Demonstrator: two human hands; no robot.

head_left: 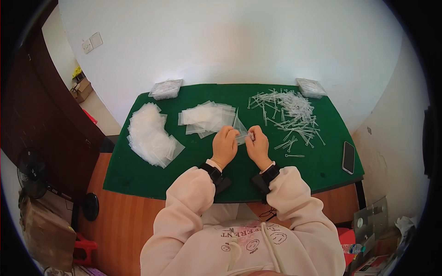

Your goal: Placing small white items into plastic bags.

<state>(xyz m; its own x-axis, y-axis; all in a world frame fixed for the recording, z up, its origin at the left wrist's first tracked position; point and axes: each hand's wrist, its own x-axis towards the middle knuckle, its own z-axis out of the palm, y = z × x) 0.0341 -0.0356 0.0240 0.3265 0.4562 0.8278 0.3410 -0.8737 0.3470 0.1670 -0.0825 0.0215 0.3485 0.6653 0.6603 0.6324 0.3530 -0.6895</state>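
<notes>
Near the middle of the table, my left hand pinches a clear plastic bag by its left side. Close beside it, my right hand is closed at the bag's right edge. Something small, clear and glinting shows at its fingertips; it resembles the looped sticks, but the fingers partly hide it. Just beyond my left hand lies a pile of flat clear zip bags. Beyond my right hand, clear plastic sticks with a round loop at one end are scattered in a loose heap.
A larger pile of clear bags covers the left of the green table. Filled clear packs sit at the far left corner and far right corner. A phone lies by the right edge. A fan stands left.
</notes>
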